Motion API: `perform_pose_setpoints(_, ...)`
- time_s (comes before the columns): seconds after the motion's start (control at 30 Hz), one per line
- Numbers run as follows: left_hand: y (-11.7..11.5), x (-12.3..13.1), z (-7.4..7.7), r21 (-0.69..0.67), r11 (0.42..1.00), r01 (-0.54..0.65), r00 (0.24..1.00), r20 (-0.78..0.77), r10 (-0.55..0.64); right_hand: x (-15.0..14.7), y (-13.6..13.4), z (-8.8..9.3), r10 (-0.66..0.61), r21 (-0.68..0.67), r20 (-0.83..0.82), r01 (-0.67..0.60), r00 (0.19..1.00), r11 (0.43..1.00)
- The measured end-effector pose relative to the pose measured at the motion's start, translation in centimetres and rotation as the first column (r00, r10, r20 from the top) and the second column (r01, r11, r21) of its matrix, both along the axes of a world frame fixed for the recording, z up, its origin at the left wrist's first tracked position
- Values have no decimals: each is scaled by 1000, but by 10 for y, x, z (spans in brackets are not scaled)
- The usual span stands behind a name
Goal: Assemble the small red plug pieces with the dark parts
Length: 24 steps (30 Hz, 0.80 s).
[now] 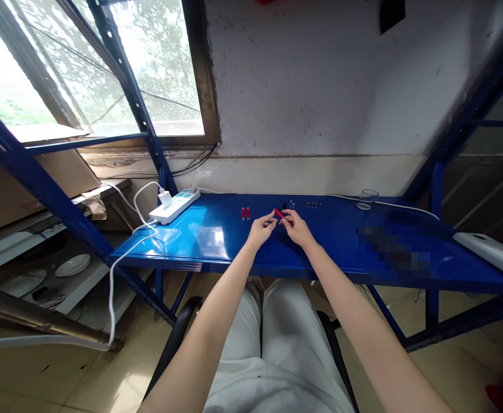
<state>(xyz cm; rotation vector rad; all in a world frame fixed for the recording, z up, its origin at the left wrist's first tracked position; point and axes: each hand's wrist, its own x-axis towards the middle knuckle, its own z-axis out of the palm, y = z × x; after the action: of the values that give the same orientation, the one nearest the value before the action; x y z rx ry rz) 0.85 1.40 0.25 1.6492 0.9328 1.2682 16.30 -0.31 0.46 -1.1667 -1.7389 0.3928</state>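
Observation:
A small red tube (279, 213) is held slantwise over the blue table, between the fingertips of both hands. My right hand (296, 226) pinches it from the right, thumb below and forefinger above. From the other side, the closed fingertips of my left hand (261, 229) meet its upper left end. Two more red tubes with silvery ends (245, 214) stand side by side to the left of my hands. Just behind the fingers is a small black piece (284, 206), with tiny clear pieces (292, 203) beside it. Several tiny metallic pieces (314, 205) lie in a row further right.
A white power strip (176, 206) with a plugged-in charger sits on the table's left end, its cable hanging over the edge. At the back right stands a clear glass (367, 199). A blurred dark object (393, 249) and a white device (492, 252) lie on the right.

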Motion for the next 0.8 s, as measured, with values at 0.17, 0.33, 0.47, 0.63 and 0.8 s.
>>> perform_pose_setpoints(0.17, -7, 1, 5, 169, 985, 32, 989, -149, -7, 1, 1, 0, -26, -12, 58, 27, 998, 1000)
perform_pose_setpoints(0.33, -11, -1, 9, 224, 963, -150, 976, -122, 181, 1, 0, 1, 11, -15, 48, -10, 999, 1000)
perform_pose_setpoints(0.47, -8, -2, 7, 186, 953, -241, 969, -17, 248, 0, -2, 2, 64, -6, 38, -63, 997, 998)
perform_pose_setpoints(0.63, -2, -2, 4, 163, 970, -178, 984, 15, 178, 2, -3, 2, 60, 11, 100, -61, 993, 998)
perform_pose_setpoints(0.8, 9, -3, 7, 136, 986, -94, 995, 38, 90, 3, -5, 5, 44, 18, 100, -46, 994, 999)
